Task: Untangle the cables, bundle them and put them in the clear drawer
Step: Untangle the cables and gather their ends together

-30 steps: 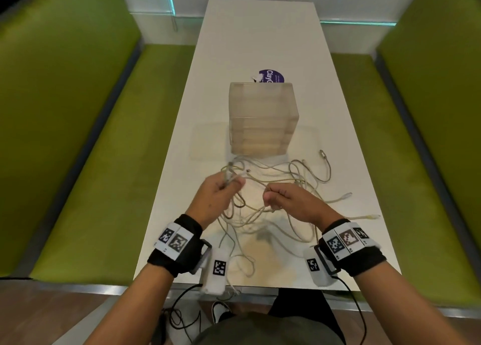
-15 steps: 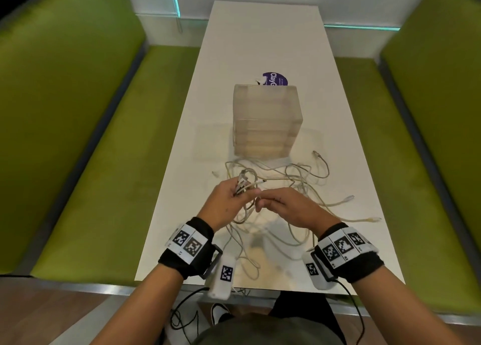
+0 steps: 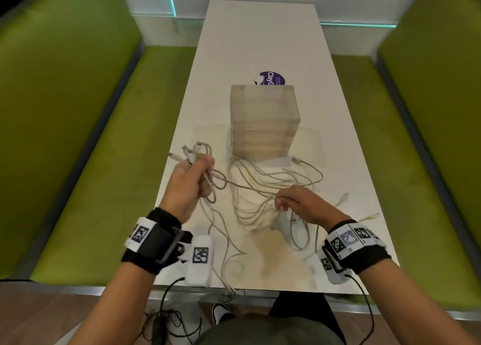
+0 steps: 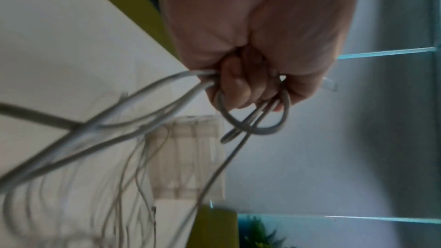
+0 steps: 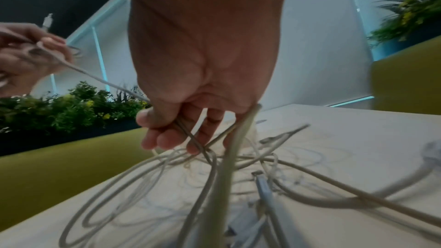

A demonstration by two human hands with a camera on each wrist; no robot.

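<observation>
My left hand [image 3: 191, 180] grips looped cable ends above table's left edge; left wrist view shows fingers [image 4: 235, 86] curled round coil, hidden from head camera. My right hand [image 3: 299, 201] pinches strands over white cables [image 3: 263, 188] tangled on white table [image 3: 260, 40]; right wrist view shows thumb and fingers [image 5: 167, 139] closed on them. Clear drawer unit [image 3: 264, 122] stands just behind tangle. Purple sticker [image 3: 272, 78] reads "Clay". Hands, touching half second ago, now well apart, one cable taut between.
</observation>
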